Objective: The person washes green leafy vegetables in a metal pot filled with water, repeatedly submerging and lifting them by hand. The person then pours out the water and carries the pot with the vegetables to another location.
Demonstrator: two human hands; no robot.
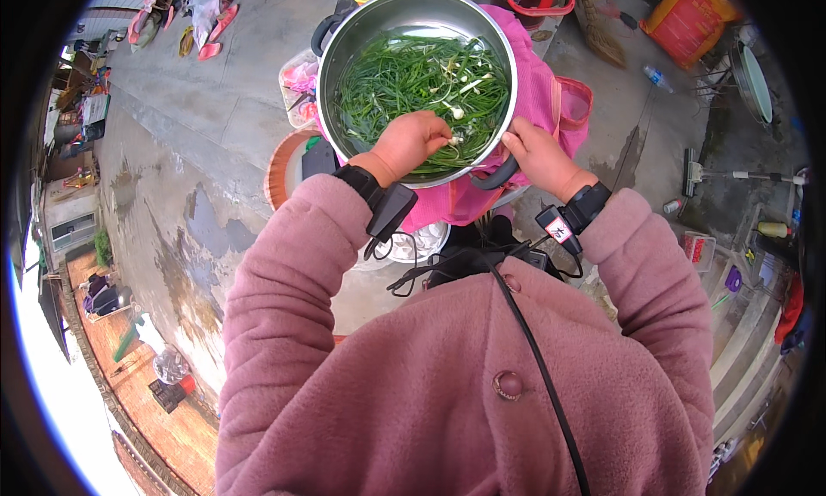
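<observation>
A wide steel pot (323, 109) stands in front of me, holding a heap of long thin green onions (404, 79) in water, some with small white bulbs. My left hand (409, 143) reaches over the near side of the pot, its fingertips pinched on the white bulb end of a green onion. At the right side of the rim, next to a dark pot handle (496, 174), my right hand (538, 152) has its thumb and fingers closed on the edge. Both wrists wear black straps with small devices.
Pink cloth (538, 92) lies under and beside the pot. An orange basin (280, 169) is at the left, a red bucket (533, 6) beyond. A broom (598, 31), plastic bottle (658, 78) and yellow-red sack (688, 23) lie to the far right. A black cable (542, 350) hangs down my coat.
</observation>
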